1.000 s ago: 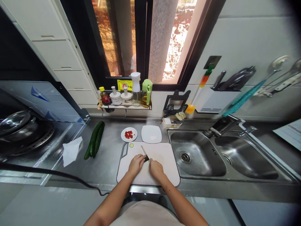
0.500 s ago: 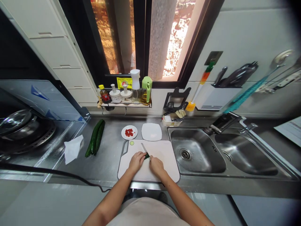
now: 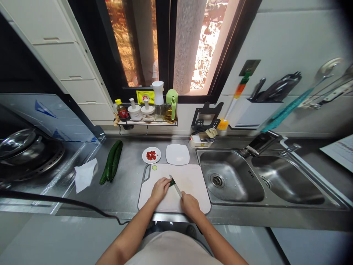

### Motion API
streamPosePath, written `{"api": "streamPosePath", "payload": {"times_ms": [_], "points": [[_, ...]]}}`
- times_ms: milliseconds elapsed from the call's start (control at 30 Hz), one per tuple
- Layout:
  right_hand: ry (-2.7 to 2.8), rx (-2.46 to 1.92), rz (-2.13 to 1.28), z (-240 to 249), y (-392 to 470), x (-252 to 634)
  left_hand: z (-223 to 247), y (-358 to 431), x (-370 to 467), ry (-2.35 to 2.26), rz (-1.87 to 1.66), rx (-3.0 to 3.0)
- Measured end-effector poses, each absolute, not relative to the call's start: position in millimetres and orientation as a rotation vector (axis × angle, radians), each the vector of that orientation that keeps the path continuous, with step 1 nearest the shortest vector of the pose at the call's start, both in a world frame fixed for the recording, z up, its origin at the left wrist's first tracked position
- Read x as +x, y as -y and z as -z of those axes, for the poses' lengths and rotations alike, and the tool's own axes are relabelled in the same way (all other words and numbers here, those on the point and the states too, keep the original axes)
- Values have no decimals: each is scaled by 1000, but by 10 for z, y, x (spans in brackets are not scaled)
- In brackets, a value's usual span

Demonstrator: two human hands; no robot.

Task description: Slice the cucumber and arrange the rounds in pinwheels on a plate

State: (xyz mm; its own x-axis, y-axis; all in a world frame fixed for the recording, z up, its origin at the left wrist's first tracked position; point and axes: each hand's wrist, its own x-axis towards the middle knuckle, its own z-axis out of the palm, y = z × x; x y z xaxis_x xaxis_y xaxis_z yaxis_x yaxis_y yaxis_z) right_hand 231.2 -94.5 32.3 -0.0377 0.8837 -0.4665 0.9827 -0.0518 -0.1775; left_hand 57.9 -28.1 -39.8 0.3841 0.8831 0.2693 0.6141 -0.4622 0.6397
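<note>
A white cutting board [image 3: 193,184] lies on the steel counter. My left hand [image 3: 160,188] is closed on a short dark green cucumber piece [image 3: 172,182] over the middle of the board. My right hand [image 3: 190,204] is wrapped round the handle of a knife [image 3: 177,188], whose blade points up and left and lies against the right side of the piece. A pale green round slice [image 3: 154,168] rests at the board's upper left. Behind the board are a small plate with red chopped bits [image 3: 151,155] and a bare white square plate [image 3: 177,154].
Two whole cucumbers [image 3: 111,162] and a white paper [image 3: 85,174] lie to the left. A double sink [image 3: 231,176] is at the right. Above the counter hangs a condiment shelf [image 3: 149,122]. A pot [image 3: 22,147] stands at the far left.
My right hand has drawn the knife back, down and to the right. My left hand stays on the cucumber piece in about the same spot.
</note>
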Motion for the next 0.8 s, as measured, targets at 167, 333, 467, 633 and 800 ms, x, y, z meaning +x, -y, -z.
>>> {"api": "streamPosePath", "payload": {"times_ms": [167, 333, 467, 633, 800], "points": [[-1977, 2005, 717, -384, 997, 2342, 411, 277, 576, -1292, -825, 2210], [-1974, 1988, 735, -458, 1018, 2367, 430, 275, 576, -1305, -792, 2193], [-1961, 1977, 728, -489, 1054, 2402, 418, 272, 579, -1325, -755, 2169], [-1975, 1988, 722, -480, 1113, 2475, 349, 273, 588, -1366, -666, 2134], [-1966, 2046, 614, -473, 1093, 2553, 242, 278, 605, -1422, -570, 2092]]}}
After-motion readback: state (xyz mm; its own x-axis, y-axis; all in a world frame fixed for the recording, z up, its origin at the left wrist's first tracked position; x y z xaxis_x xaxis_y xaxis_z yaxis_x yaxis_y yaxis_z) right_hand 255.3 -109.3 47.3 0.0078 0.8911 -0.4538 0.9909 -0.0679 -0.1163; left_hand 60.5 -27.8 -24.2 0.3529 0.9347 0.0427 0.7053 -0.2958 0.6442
